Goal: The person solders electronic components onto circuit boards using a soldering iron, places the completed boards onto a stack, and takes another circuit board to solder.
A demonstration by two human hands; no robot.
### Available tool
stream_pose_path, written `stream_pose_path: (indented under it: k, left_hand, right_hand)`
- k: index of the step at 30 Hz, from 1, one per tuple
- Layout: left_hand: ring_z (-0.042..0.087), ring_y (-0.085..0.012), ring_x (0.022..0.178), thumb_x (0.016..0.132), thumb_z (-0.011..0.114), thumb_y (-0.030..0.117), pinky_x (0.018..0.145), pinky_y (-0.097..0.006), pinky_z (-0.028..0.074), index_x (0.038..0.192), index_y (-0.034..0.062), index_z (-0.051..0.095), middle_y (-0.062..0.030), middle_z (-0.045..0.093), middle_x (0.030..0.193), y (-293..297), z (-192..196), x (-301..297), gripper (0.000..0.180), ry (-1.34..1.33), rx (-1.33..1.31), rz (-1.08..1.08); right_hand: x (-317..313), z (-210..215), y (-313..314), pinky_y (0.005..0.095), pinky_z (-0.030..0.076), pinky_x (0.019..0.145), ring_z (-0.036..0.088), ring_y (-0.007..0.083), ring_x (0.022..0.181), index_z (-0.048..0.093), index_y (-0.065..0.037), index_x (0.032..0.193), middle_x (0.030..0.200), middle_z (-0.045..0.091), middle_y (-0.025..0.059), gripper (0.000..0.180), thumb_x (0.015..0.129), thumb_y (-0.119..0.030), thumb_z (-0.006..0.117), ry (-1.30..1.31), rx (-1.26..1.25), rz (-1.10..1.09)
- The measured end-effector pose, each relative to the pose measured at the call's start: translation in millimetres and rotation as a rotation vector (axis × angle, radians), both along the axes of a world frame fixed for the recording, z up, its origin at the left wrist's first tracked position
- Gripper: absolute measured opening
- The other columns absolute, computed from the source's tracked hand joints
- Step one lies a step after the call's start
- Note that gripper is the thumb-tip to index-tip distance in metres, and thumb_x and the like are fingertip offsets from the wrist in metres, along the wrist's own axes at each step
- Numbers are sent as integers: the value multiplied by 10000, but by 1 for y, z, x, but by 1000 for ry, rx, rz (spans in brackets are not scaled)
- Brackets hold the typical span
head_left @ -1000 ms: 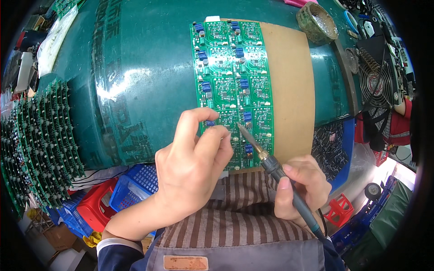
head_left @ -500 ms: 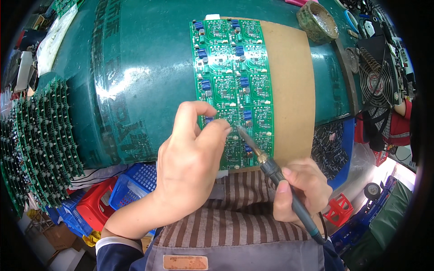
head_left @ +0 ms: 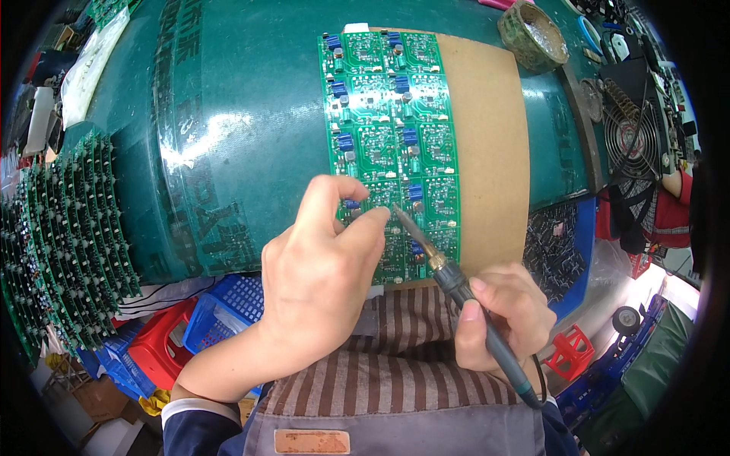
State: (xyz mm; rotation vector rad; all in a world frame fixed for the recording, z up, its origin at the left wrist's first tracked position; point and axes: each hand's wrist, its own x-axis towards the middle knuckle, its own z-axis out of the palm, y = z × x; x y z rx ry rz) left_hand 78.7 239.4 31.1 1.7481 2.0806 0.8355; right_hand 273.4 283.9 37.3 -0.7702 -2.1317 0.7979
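A panel of green circuit boards (head_left: pixel 430 102) with blue and white components lies in front of me on a tan board (head_left: pixel 487 152). My right hand (head_left: pixel 506 315) grips a soldering iron (head_left: pixel 454 281) by its dark handle. The iron slants up and to the left, and its tip is at the lower middle of the panel, beside my left fingertips. My left hand (head_left: pixel 323 262) rests over the panel's lower left part with thumb and index finger bent inward. Whatever those fingers hold, if anything, is too small or hidden, and the hand covers some components.
Stacked green circuit boards (head_left: pixel 72 243) stand at the left. A round tub (head_left: pixel 532 36) sits at the back right, with a fan (head_left: pixel 631 137) beyond it. At right, a blue bin (head_left: pixel 582 251) holds many small dark parts. A blue basket (head_left: pixel 228 304) and red stool (head_left: pixel 163 346) are lower left.
The soldering iron and my right hand have shifted slightly left and up at the tip. My left hand has moved a little, its thumb now closer to the iron's tip.
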Motion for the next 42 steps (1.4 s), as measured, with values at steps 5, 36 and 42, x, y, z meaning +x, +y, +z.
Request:
stream_pose_path:
  k: [5,36,42]
  left_hand:
    - [535,-143,572,745,741,-7,533,-302,454,908,49,729,-76,600,963,0,2,-2,173,65,-59,-28]
    - [597,-152,559,696,731,-32,505,-290,488,835,13,674,-129,639,1170,-31,-2,15,158,15,62,-80]
    - [599,-164,569,710,719,-34,524,-291,493,849,-2,674,-149,633,1176,-31,-2,14,149,-12,30,-101]
  right_hand:
    - [3,3,-2,325,528,582,634,251,597,608,31,910,706,639,127,185,740,-9,668,15,-16,-41]
    - [23,-4,-34,327,506,514,596,245,542,598,44,900,667,595,107,212,703,-6,658,22,44,21]
    - [20,-3,-34,329,506,507,595,244,539,601,45,890,663,595,113,207,700,-9,661,13,41,20]
